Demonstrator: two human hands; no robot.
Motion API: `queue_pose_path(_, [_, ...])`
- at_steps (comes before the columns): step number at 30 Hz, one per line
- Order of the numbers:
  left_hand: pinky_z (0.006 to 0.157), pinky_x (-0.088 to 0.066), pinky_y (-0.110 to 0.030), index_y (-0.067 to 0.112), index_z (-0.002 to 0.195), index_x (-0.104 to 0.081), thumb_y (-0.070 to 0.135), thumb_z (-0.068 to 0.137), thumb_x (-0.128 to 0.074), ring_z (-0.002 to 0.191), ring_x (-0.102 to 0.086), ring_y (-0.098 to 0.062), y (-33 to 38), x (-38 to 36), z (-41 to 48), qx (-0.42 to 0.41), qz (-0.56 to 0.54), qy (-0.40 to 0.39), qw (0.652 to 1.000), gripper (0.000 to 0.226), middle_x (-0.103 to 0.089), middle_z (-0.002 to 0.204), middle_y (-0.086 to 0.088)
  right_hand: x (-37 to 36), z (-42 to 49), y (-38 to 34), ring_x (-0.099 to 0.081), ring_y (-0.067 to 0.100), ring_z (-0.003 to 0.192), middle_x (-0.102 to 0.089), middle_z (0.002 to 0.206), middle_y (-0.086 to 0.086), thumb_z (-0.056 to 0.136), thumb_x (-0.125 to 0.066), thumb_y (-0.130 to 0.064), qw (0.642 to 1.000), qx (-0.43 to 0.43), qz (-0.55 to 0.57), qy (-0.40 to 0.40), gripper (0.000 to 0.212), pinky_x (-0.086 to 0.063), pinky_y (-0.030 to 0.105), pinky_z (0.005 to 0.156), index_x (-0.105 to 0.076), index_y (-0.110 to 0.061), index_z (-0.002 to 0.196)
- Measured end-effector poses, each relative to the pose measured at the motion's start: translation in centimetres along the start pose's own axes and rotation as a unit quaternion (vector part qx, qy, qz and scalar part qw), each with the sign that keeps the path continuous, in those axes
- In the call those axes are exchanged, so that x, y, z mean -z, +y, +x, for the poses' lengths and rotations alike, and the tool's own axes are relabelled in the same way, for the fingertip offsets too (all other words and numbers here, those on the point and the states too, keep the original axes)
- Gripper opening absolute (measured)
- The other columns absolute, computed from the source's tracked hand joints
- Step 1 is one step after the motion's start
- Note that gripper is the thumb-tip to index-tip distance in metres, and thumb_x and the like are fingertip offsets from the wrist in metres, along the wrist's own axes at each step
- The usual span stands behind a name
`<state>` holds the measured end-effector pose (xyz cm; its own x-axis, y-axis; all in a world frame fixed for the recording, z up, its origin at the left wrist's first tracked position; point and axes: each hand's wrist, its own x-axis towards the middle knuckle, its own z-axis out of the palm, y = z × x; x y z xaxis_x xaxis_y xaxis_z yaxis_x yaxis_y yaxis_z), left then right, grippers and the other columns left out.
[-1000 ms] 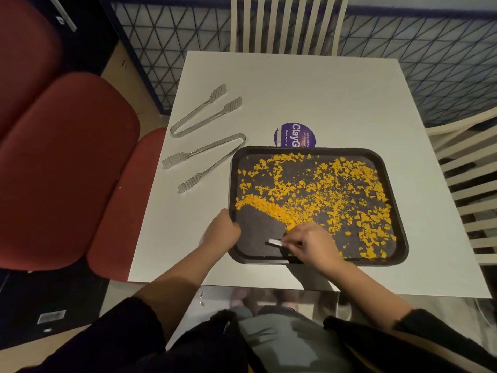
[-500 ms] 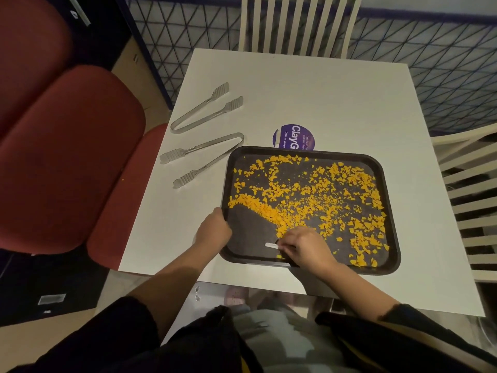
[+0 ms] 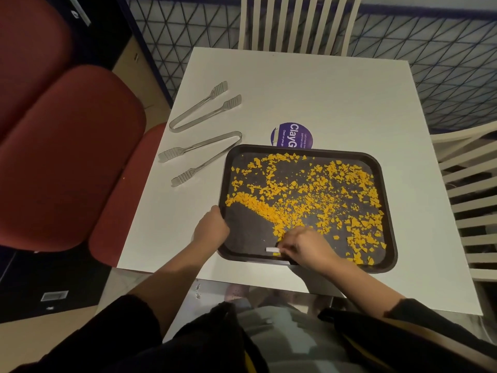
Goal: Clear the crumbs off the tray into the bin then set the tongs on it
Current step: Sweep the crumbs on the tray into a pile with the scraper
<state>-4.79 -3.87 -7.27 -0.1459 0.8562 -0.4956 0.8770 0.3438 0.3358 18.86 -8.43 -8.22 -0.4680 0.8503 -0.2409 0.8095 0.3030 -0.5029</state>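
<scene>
A dark tray (image 3: 387, 189) lies on the white table, strewn with orange crumbs (image 3: 309, 195) that bunch into a ridge at its left side. My left hand (image 3: 211, 228) grips the tray's near-left rim. My right hand (image 3: 306, 246) rests inside the tray near its front edge, closed on a small dark scraper with a white end (image 3: 271, 249). Two metal tongs lie on the table left of the tray: one (image 3: 204, 110) farther back, the other (image 3: 199, 154) close to the tray's far-left corner. No bin is visible.
A purple round sticker (image 3: 291, 135) sits on the table behind the tray. Red padded seats (image 3: 67, 157) stand to the left, white slatted chairs (image 3: 293, 22) at the back and right. A shiny surface (image 3: 269, 297) shows under the table's near edge.
The view shifted slightly. My right hand stayed near the tray's front edge with the scraper; the crumb ridge looks much the same. My left hand kept its grip on the rim.
</scene>
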Motion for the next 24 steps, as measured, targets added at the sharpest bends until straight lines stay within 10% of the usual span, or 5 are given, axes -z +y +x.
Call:
queue_pose_path(9, [0.084,-0.049,-0.038,0.005,0.124,-0.046,0.015,0.096,-0.046,0.107,-0.061,-0.034,0.2,0.0,-0.2,0.003,0.008,0.005,1.000,0.029,-0.060,0.120,-0.017,0.7,-0.8,0.1,-0.062,0.014,0.087,-0.073,0.089,-0.004,0.083,-0.066,-0.018,1.000,0.013,-0.004,-0.018,0.011,-0.038,0.019,0.074,-0.076,-0.021,0.086])
queue_pose_path(19, [0.084,-0.050,-0.038,0.006,0.124,-0.045,0.015,0.097,-0.046,0.107,-0.061,-0.033,0.2,-0.1,-0.1,0.009,0.014,0.005,1.000,0.029,-0.059,0.120,-0.016,0.5,0.1,0.6,-0.065,0.019,0.069,-0.072,0.073,-0.004,0.071,-0.078,-0.017,0.991,0.047,-0.066,0.107,0.009,-0.053,0.033,0.066,-0.076,-0.021,0.078])
queue_pose_path(24, [0.083,-0.051,-0.038,0.007,0.123,-0.045,0.016,0.097,-0.045,0.105,-0.062,-0.033,0.1,-0.3,-0.1,0.010,0.013,0.005,1.000,0.028,-0.060,0.119,-0.015,0.1,-1.1,0.5,-0.063,0.015,0.079,-0.073,0.081,-0.006,0.079,-0.069,-0.021,1.000,0.020,-0.023,0.009,0.007,-0.049,0.032,0.081,-0.075,-0.023,0.080])
